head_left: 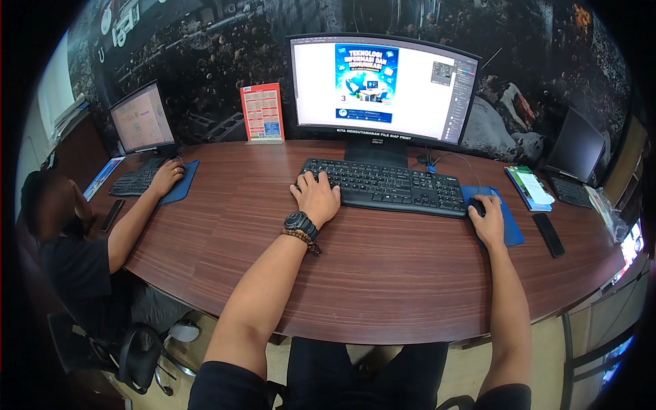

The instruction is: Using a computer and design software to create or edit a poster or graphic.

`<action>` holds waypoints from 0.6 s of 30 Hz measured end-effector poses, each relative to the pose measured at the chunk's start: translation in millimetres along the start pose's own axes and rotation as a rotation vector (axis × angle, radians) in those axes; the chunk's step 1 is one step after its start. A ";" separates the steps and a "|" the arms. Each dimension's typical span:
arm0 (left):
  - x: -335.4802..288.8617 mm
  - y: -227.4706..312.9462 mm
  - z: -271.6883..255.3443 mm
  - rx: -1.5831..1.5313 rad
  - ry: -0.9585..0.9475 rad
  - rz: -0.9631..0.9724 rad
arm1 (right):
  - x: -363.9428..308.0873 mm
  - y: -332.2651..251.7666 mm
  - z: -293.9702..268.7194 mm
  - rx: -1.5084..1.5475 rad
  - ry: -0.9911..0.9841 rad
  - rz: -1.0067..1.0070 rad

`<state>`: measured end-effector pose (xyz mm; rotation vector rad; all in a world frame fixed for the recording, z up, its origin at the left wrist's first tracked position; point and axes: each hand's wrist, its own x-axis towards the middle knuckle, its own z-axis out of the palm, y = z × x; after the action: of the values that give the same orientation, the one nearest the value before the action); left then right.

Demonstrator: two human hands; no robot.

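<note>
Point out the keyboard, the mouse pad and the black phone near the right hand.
keyboard (393, 186), head view, middle of the key field.
mouse pad (511, 229), head view, bare blue part right of the hand.
black phone (549, 235), head view, middle of its dark face.

The counter (383, 273) is faced in reddish-brown wood-grain laminate with a smooth, faintly sheened finish. The keyboard (386, 184) under the left hand (316, 197) and the mouse (476, 207) under the right hand (488, 220) are made of matt black plastic, and the mouse pad (509, 229) is covered in matt blue cloth. The phone (548, 234) is faced in glossy black glass, while the left wrist is ringed by a matt black plastic watch (301, 222) and brown wooden-looking beads (302, 239).
</note>
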<state>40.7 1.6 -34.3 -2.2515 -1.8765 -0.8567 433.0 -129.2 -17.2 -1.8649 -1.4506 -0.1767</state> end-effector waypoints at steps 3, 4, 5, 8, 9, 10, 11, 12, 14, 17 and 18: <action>0.0 0.9 1.3 -0.001 0.005 -0.007 | 0.7 3.3 0.5 -0.007 -0.003 0.004; 0.1 1.2 0.9 0.000 0.004 -0.006 | 0.9 3.9 0.8 -0.014 -0.004 0.003; 0.1 1.5 0.4 0.000 -0.006 -0.009 | 1.0 4.0 0.8 -0.014 -0.004 0.005; -0.8 0.7 -0.6 0.001 -0.015 -0.012 | 0.9 1.1 1.1 -0.014 -0.007 0.007; -1.0 0.1 -0.9 0.001 -0.014 -0.013 | 0.6 -0.4 1.1 -0.014 -0.009 0.009; -1.3 1.3 -1.9 0.000 -0.016 -0.010 | -0.1 -0.5 0.2 -0.016 -0.010 0.013; -1.5 2.5 -3.0 -0.001 -0.021 -0.011 | -0.6 0.1 -0.5 -0.017 -0.009 0.016; -1.8 3.7 -3.9 -0.002 -0.027 -0.012 | -1.1 1.1 -1.0 -0.017 -0.011 0.010; -1.9 2.0 0.2 0.004 -0.002 0.000 | 0.3 2.5 -1.0 -0.016 -0.007 0.004; -1.5 2.5 2.4 0.009 0.020 0.016 | -1.3 4.7 -0.8 -0.015 -0.005 0.014; -1.3 3.0 2.4 0.011 0.022 0.016 | -0.2 3.9 -0.6 -0.017 -0.003 0.007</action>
<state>44.2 0.7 -36.1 -2.2387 -1.8471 -0.8631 436.6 -130.1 -18.7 -1.8843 -1.4488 -0.1831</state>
